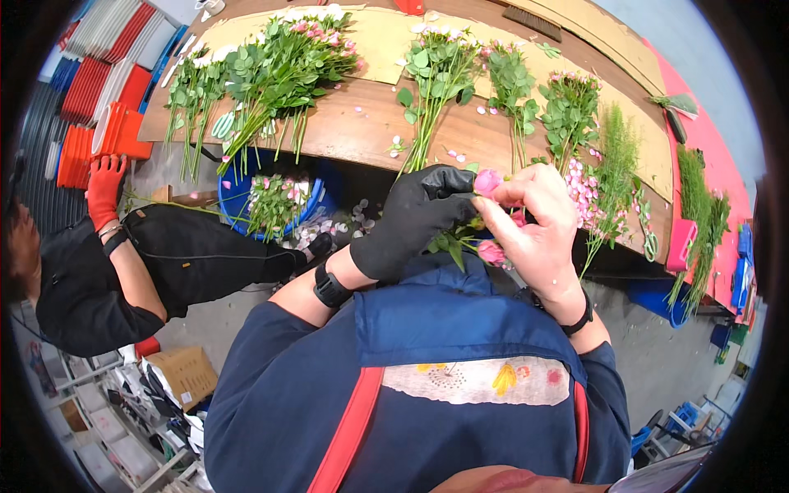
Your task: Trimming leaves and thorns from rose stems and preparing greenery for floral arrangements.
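My left hand, in a black glove, is closed on a spray of pink roses just in front of my chest. With bare thumb and bent fingers, my right hand pinches at the blooms from the other side. One pink rose shows between the hands, and another pink bloom hangs below my right fingers. Green leaves stick out beneath the glove. Beyond the hands, bunches of pink roses and feathery greenery lie on the wooden table. Loose petals are heaped right of my right hand.
A blue bin with cut stems and blooms stands under the table's left part. At left is a co-worker with a red-gloved hand by orange crates. Green-handled scissors lie at the table's right; petals litter the floor.
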`<control>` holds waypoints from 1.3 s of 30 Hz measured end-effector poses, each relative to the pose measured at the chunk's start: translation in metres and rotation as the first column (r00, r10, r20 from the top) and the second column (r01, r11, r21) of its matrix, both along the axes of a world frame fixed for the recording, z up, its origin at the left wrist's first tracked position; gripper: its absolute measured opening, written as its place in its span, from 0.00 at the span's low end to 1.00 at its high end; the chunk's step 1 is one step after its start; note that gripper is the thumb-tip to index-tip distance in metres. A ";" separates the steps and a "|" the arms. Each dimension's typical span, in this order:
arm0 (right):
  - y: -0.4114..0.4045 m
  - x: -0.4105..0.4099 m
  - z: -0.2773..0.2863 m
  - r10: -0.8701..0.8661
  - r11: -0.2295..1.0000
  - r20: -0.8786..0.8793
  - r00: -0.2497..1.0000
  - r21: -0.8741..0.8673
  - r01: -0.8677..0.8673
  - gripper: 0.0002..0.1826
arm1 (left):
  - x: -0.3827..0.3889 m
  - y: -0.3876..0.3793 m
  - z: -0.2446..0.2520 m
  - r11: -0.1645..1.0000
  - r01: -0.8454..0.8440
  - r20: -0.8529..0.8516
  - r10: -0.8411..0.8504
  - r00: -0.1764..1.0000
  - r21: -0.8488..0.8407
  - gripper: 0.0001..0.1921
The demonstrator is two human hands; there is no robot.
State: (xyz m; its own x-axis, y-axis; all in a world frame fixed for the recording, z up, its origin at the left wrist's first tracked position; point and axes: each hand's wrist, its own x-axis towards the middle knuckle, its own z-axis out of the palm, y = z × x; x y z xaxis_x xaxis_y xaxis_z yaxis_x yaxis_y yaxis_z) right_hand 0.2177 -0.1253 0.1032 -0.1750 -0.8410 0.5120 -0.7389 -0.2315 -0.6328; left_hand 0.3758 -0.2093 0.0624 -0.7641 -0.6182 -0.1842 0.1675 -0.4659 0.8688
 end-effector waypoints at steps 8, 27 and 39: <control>0.008 -0.017 0.008 -0.046 0.969 0.510 0.859 0.230 -0.084 0.05 | 0.001 0.004 -0.001 0.977 0.033 -0.179 0.005 0.984 0.208 0.11; 0.009 -0.002 0.002 0.054 0.978 0.436 0.898 0.159 -0.136 0.07 | 0.010 0.014 0.001 0.989 0.034 -0.101 -0.020 0.995 0.141 0.09; 0.014 -0.002 0.000 0.014 0.961 0.558 0.830 0.221 -0.165 0.04 | 0.012 0.016 -0.005 0.994 0.075 -0.131 -0.065 0.989 0.076 0.13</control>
